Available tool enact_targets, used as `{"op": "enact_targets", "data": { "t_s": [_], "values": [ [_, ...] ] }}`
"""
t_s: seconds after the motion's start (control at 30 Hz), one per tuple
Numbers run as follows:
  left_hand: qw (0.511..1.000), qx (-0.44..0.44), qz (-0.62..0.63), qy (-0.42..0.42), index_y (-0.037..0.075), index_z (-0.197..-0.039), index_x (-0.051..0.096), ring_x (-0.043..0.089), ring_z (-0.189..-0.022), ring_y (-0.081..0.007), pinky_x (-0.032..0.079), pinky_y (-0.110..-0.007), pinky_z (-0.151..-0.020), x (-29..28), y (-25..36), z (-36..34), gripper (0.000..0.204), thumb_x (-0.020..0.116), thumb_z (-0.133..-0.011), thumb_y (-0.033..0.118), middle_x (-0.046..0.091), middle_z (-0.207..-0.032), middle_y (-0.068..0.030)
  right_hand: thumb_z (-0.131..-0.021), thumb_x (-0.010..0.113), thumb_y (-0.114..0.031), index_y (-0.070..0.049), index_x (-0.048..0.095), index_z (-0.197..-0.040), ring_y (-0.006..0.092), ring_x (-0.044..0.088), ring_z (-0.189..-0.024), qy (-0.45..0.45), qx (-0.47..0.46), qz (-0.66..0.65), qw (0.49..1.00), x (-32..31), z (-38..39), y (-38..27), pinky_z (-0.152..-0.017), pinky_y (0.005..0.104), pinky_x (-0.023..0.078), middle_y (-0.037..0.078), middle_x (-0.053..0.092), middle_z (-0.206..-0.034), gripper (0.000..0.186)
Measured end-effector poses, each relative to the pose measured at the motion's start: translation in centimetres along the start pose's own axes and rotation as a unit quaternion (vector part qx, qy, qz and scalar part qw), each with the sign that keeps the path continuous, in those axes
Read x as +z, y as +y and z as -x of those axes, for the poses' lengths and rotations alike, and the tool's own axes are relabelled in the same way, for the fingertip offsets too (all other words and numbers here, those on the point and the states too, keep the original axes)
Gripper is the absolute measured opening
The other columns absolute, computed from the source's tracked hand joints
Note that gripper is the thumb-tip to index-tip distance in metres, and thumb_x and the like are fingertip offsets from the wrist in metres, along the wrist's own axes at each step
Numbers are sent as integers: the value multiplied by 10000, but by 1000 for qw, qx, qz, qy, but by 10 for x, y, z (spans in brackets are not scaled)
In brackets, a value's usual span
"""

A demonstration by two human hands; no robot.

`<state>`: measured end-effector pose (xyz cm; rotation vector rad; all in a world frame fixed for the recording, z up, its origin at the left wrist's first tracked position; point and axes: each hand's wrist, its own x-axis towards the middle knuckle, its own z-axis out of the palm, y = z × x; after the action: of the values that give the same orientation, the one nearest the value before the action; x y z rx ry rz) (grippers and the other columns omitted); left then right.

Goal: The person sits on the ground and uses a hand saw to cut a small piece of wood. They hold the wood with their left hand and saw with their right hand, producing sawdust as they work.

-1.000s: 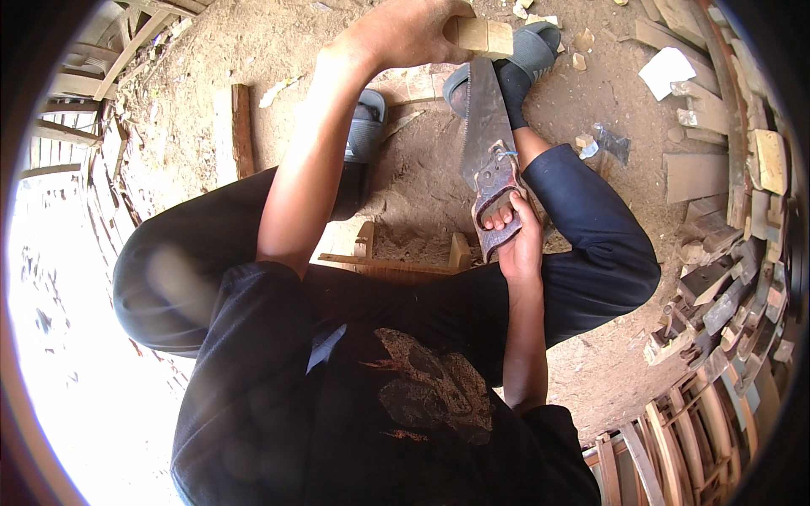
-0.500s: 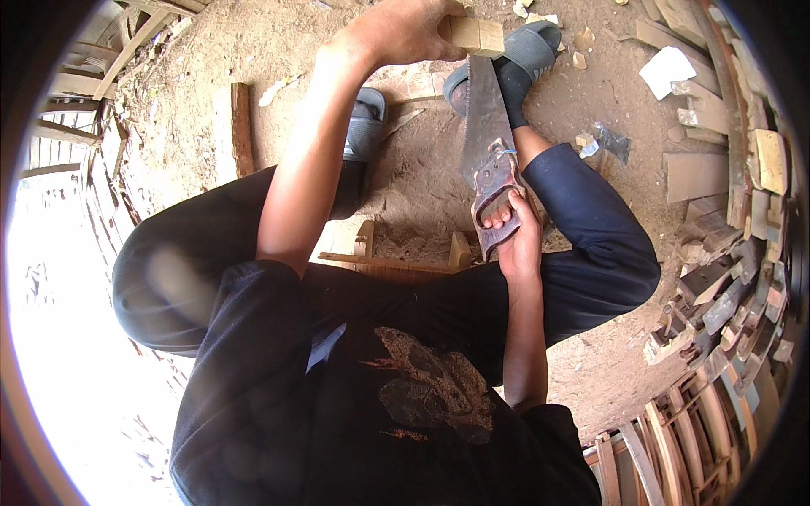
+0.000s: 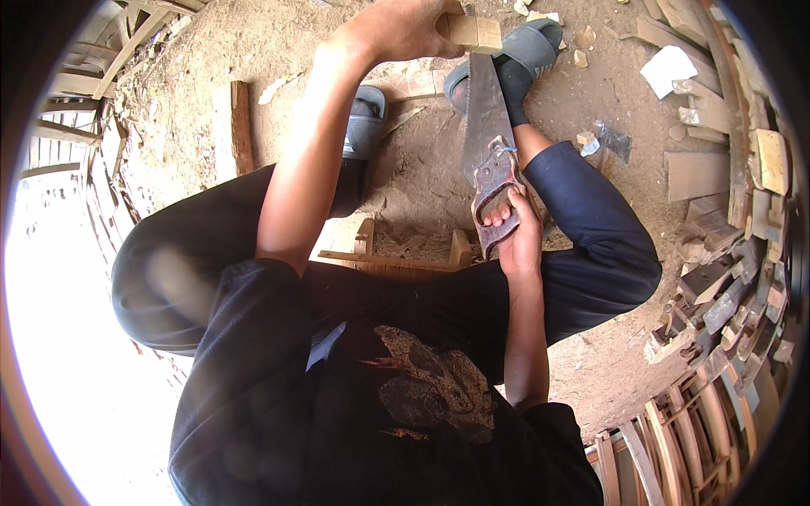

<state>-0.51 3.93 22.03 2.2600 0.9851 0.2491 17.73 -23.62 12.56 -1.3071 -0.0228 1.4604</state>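
Note:
My left hand (image 3: 401,29) is closed around a pale wooden block (image 3: 483,34) at the top of the view. The hand covers the block's left part, and its right end sticks out past the fingers. In my right hand (image 3: 521,234) is the worn brown grip of a handsaw (image 3: 487,105), its fingers wrapped through the handle opening. The grey blade points away from me, toothed edge on the left. Its far tip meets the near side of the block; whether it touches or passes beneath, I cannot tell.
My sandalled feet rest on the dirt floor, the right sandal (image 3: 530,57) beside the block. Between my legs is a low wooden seat (image 3: 384,263). A plank (image 3: 240,126) lies left. Wood offcuts (image 3: 717,278) pile along the right, near a white scrap (image 3: 666,71).

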Motion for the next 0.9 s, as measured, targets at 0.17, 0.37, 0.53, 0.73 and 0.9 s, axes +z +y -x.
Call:
{"op": "enact_targets", "data": {
  "t_s": [0.17,0.37,0.53,0.73,0.9],
  "values": [
    [1000,-7,-6,-1,-19,-1012,693,645,-940,-334,518,-414,-835,-1,-1,0,349,805,-750,183,656,-966,-192,-971,577,-177,-71,563,-1068,116,460,-626,-3,0,-2,1000,2,1,0,-643,316,438,-15,424,-695,144],
    [1000,-3,-12,2,-16,-976,694,649,-923,-338,516,-421,-825,1,-3,-2,333,805,-745,197,661,-931,-190,-980,576,-193,-70,561,-1060,129,473,-622,-2,7,1,1000,3,2,-2,-639,323,442,-8,436,-691,148],
    [998,-51,-41,-25,1,-950,706,658,-972,-343,521,-399,-835,17,-21,-11,320,783,-768,253,676,-971,-205,-992,569,-232,-88,525,-915,132,453,-576,6,10,17,1000,11,6,-4,-606,324,427,-11,415,-645,169],
    [995,-52,-57,59,68,-1150,701,684,-1032,-302,540,-427,-900,89,-91,-21,468,793,-782,340,720,-1057,-168,-1004,546,-269,-136,416,-685,115,379,-471,28,-18,34,999,13,15,-8,-514,293,360,-25,348,-563,370],
    [988,-93,-68,100,114,-1091,711,699,-921,-315,563,-420,-829,137,-116,-19,392,789,-774,331,721,-1005,-142,-1000,556,-219,-113,461,-732,97,366,-445,49,-57,50,996,19,27,-8,-459,289,351,-31,354,-555,303]
  ]
}}
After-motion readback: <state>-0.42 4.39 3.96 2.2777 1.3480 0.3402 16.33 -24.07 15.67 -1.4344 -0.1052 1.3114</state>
